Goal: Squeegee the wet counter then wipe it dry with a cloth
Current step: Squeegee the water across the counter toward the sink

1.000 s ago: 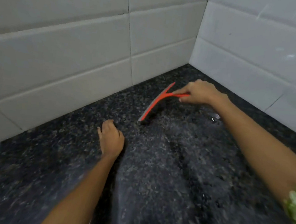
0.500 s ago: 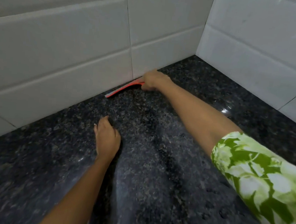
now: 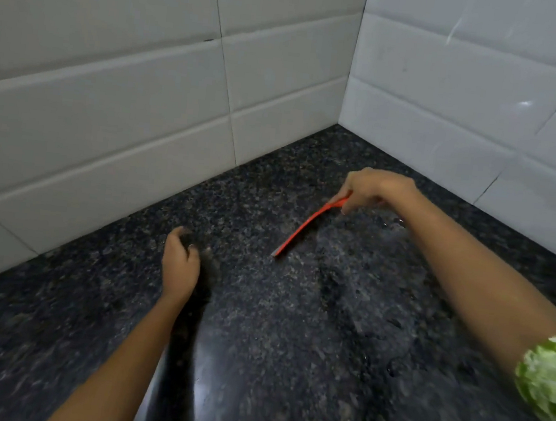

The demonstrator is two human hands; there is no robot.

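A dark speckled granite counter [image 3: 253,362] fills the lower frame, glossy and wet toward the centre. A thin red squeegee [image 3: 305,227] touches it right of centre, and a bare left hand [image 3: 180,263] rests left of centre.

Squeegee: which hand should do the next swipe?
Right. The right hand already grips the orange squeegee, blade on the wet counter. The left hand holds nothing and rests on the counter.

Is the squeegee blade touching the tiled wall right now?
Apart. The head view shows the squeegee, held in the right hand, out on the counter, with a broad strip of bare granite between its blade and the tiled wall.
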